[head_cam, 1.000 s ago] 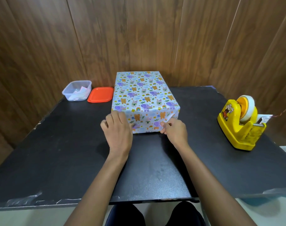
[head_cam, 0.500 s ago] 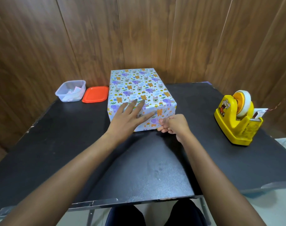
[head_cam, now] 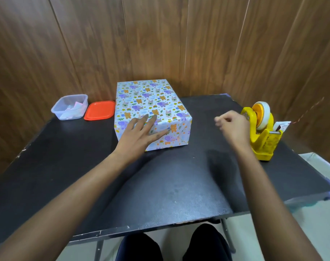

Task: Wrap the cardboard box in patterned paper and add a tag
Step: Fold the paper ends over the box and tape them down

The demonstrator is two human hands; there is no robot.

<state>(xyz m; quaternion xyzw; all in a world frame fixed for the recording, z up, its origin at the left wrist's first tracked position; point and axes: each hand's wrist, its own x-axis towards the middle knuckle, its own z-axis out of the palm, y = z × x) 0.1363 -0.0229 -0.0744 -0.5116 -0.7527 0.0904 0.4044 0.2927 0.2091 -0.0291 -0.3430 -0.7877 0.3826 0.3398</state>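
The box [head_cam: 151, 102], covered in white paper printed with purple elephants and orange bears, lies on the black table [head_cam: 160, 181] near the back. My left hand [head_cam: 139, 134] rests flat on its near left corner, fingers straight and spread, the thumb pressing the front edge. My right hand [head_cam: 233, 127] hovers in the air to the right of the box, beside the yellow tape dispenser [head_cam: 262, 132]; its fingers are loosely curled with nothing visible in them. A folded paper flap shows on the box's near end.
A clear plastic tub [head_cam: 70, 107] with small paper pieces stands at the back left, its orange lid [head_cam: 99, 113] flat beside it. Wood-panel walls close in behind and on both sides. My knees show below the table's front edge.
My right hand left the box's near end and swung right toward the tape dispenser. My left hand moved from the front face up onto the box's top corner and stays flat there.
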